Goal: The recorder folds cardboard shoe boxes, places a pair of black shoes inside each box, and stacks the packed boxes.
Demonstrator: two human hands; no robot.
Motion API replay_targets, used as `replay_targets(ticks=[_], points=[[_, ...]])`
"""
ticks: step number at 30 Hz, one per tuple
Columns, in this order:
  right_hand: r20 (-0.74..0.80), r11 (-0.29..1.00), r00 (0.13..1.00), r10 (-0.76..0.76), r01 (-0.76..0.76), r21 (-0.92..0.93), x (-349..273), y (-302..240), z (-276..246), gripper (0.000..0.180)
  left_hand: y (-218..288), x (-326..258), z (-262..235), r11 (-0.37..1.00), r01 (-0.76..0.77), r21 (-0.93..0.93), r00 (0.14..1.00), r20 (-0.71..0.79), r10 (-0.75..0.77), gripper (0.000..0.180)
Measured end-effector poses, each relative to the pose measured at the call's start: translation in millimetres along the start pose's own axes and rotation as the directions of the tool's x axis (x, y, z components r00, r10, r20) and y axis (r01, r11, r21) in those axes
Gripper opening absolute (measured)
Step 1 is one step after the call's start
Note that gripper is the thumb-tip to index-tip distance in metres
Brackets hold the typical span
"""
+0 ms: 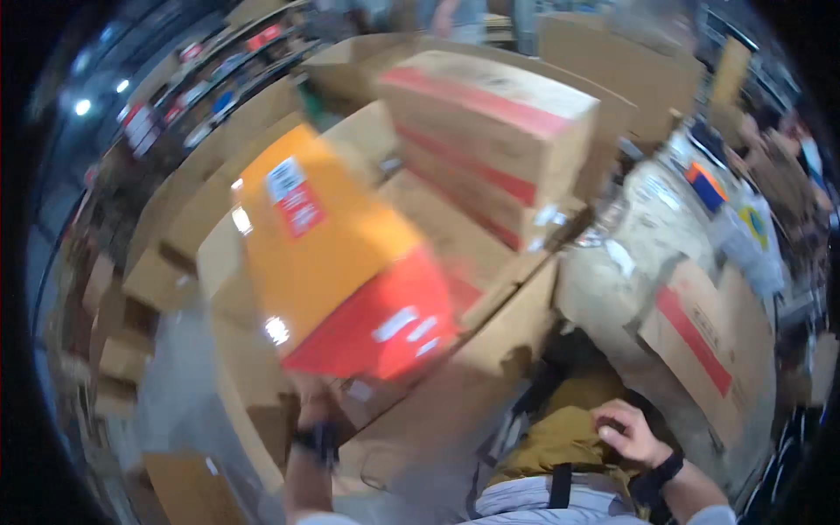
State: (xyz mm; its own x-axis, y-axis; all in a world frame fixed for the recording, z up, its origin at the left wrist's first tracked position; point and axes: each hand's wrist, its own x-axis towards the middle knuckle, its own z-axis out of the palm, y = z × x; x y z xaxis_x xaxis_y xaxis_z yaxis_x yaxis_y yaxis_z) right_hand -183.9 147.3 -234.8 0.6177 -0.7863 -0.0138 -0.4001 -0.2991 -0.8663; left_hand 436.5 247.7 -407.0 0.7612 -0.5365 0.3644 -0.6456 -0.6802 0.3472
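An orange box with a red end (337, 254) hangs tilted over a big open carton (236, 385). My left hand (311, 394) grips it at the lower edge; the box hides most of the fingers, and motion blurs it. Inside the carton, to the right of the orange box, stands a brown box with red stripes (481, 131). My right hand (630, 433) is down by my brown trousers (551, 446), apart from the boxes. Its fingers are curled in toward the thumb around a dark gap, and I cannot see whether anything is in them.
A flattened carton with a red stripe (696, 341) lies at right, against a pale, bulky sack (630, 236). Clear plastic bags (744, 236) sit beyond it. More open cartons (166, 284) crowd the left side. Loaded shelves (219, 79) run along the back left.
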Motion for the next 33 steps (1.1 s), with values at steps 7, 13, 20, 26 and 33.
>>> replay_targets(ticks=[7, 13, 20, 26, 33], points=[[-0.353, 0.996, 0.936, 0.000, -0.032, -0.086, -35.2, 23.6, -45.7, 0.024, 306.0, -161.8, -152.9, 0.242, -0.262, -0.934, 0.815, -0.348, -0.463, 0.076], [-0.704, 0.949, 0.710, 0.006, -0.227, -0.220, -131.7, 58.0, -117.6, 0.030, 485.7, -244.7, -79.6, 0.214, -0.168, -0.962, 0.420, 0.127, 0.899, 0.066], [-0.943, 0.503, 0.225, 0.244, -0.861, -0.076, -218.1, 98.6, -118.4, 0.077, 566.9, -250.3, -17.4, 0.428, -0.263, -0.865, 0.322, 0.339, 0.884, 0.070], [-0.844, 0.770, 0.261, 0.469, -0.588, 0.247, -239.6, 91.7, -136.7, 0.093, 578.4, -223.9, -95.0, -0.092, 0.213, -0.973, 0.456, 0.015, 0.890, 0.063], [-0.831, 0.758, 0.337, 0.443, -0.636, 0.145, -236.6, 73.3, -142.4, 0.106, 634.4, -272.7, -136.2, -0.615, -0.077, -0.785, 0.414, -0.586, 0.697, 0.063]])
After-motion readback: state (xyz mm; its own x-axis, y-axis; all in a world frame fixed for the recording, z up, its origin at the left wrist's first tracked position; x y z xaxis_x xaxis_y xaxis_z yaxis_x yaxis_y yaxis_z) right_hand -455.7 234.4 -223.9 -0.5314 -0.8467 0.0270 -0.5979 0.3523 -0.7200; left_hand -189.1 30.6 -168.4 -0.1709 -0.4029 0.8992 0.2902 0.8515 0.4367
